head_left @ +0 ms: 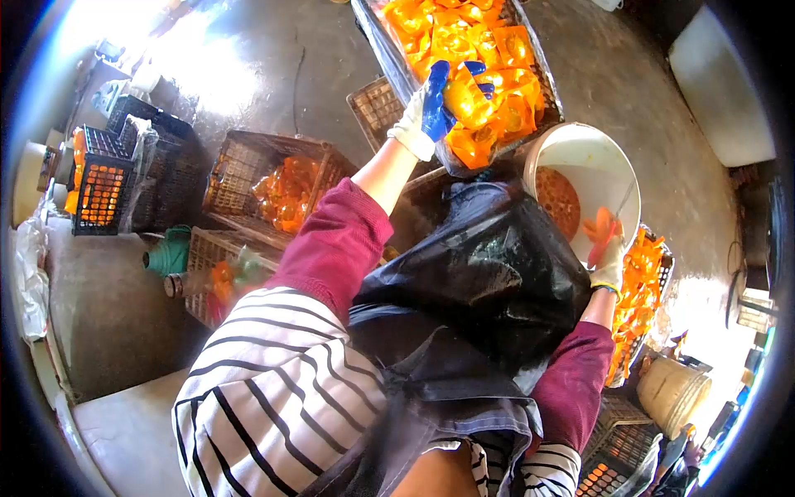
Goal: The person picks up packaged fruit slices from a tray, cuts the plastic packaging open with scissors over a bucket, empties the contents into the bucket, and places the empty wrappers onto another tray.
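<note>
Holding an orange packet (pixel 466 98) over the upper crate (pixel 383 43), the left hand (pixel 431 109) is curled, its blue-coated fingers closed round the packet from both sides. Beneath and beyond it, the crate is heaped with more orange packets (pixel 455 37), each seen as a squarish wrapper, and the held one is kept at the near end of that heap. The right hand (pixel 603 238) is placed at the near side of a white bucket (pixel 592 166), with its orange fingers partly bent inside the rim. Whether anything is held there cannot be told (the fingers are blurred, and orange lies on nearly every side). In the bottom of the bucket, a reddish-brown mass (pixel 556 201) is seen.

Between the two arms, the lap is covered by a black plastic sheet (pixel 480 265), creased and shiny. Striped sleeves (pixel 265 406) are worn, with maroon cuffs (pixel 339 244) at the forearms. Just beyond the right wrist, a crate filled with orange pieces (pixel 636 302) is partly hidden by the arm. To the left, orange pieces are contained in a brown crate (pixel 228 178), beside which a green object (pixel 168 251) is set; farther off, black crates (pixel 103 186) are stood together.
</note>
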The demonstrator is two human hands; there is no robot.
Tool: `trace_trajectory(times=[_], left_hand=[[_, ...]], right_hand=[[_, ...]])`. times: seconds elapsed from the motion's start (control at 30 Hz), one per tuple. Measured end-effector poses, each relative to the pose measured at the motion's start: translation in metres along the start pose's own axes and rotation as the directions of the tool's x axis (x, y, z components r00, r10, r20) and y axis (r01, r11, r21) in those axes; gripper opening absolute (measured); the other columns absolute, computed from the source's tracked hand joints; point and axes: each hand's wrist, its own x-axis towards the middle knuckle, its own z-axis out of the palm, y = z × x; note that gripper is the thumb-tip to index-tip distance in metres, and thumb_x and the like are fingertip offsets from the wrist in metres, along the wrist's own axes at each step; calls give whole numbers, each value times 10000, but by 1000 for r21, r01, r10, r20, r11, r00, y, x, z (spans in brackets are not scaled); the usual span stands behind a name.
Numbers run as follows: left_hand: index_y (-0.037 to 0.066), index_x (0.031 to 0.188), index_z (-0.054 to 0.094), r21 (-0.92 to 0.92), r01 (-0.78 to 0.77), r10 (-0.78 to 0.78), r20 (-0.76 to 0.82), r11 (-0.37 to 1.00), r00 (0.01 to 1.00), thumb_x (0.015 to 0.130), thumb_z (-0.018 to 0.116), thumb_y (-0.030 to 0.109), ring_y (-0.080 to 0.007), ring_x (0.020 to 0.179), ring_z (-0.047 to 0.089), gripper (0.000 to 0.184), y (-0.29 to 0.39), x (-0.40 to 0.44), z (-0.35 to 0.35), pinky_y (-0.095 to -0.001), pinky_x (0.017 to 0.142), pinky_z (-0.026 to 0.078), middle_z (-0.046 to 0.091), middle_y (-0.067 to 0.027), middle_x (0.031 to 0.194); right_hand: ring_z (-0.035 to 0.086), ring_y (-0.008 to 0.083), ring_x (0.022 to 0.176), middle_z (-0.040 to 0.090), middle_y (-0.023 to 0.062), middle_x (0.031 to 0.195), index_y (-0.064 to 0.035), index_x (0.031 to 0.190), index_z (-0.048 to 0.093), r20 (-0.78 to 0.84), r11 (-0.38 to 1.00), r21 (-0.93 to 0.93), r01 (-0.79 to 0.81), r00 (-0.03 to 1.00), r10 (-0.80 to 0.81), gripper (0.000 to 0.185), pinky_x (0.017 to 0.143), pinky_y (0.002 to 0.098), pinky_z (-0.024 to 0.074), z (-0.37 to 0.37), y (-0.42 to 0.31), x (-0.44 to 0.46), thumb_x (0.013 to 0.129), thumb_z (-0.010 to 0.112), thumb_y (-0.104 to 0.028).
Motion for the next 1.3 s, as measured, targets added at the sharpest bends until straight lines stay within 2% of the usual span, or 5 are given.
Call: trace_trajectory(times=[0.43,0.6,0.87,1.13,1.3], left_hand=[[58,1085,566,274,33,167,-671,961,723,872,583,231,-268,1016,585,275,121,-195,-191,-381,879,470,615,-126,1080],[180,1027,628,105,314,152,-705,-944,693,834,520,266,-199,1002,581,237,144,-321,-316,-329,866,444,635,-26,1070],[168,1201,565,193,437,-17,-927,-878,375,805,616,272,-271,1106,561,413,105,-324,-338,-358,914,465,586,-123,1191],[22,1201,550,585,634,592,-770,505,238,870,599,225,-208,850,621,391,99,-242,-279,-316,752,483,643,-97,1023],[67,1232,547,965,10,444,112,-262,889,742,730,112,-260,1116,550,525,78,-81,-40,-355,963,430,567,-121,1232]], right_hand=[[552,329,1094,548,244,1199,-58,1293,420,96,969,-215,-119,985,142,509,962,402,401,-14,-14,-2,930,469,-411],[560,329,1075,569,242,1155,-40,1277,424,52,927,-373,-31,997,54,524,923,397,420,-19,4,12,934,433,-436],[646,230,788,629,148,1007,-28,1183,517,-45,978,-206,-30,999,21,341,685,320,530,20,-1,-7,962,406,-263],[633,225,821,618,91,958,-31,1132,537,11,988,-151,-38,999,40,265,715,328,523,26,-5,-10,927,521,-199],[634,217,799,627,110,992,-27,1156,528,-4,990,-139,-38,999,38,334,703,317,517,31,-6,-13,953,443,-278]])
